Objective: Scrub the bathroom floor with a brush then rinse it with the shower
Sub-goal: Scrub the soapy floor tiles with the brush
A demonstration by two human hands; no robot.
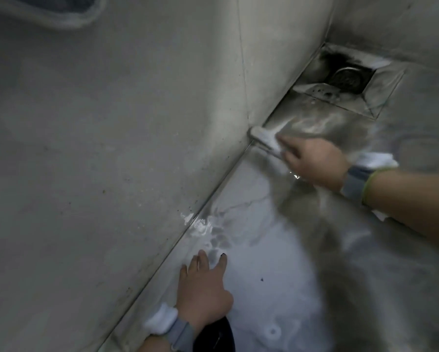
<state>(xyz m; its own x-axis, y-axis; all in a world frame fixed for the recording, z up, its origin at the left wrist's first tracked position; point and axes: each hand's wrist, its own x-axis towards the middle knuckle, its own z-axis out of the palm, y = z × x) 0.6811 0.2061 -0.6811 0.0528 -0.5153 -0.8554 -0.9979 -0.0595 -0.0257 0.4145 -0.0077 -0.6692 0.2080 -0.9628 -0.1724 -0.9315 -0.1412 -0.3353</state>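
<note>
My right hand (312,163) grips a white scrub brush (265,139), whose head presses on the wet grey floor (276,250) where it meets the wall, just short of the drain recess. My left hand (203,288) rests flat on the wet floor near the wall's foot, fingers spread, holding nothing. Both wrists wear grey bands with white pieces on them. White suds (200,224) lie along the wall joint between the two hands. No shower head is in view.
A grey tiled wall (111,148) fills the left side. In the far corner sits a sunken square drain (345,77) with a round metal strainer and dark grime around it. A dark object (214,336) lies at the bottom edge beside my left wrist.
</note>
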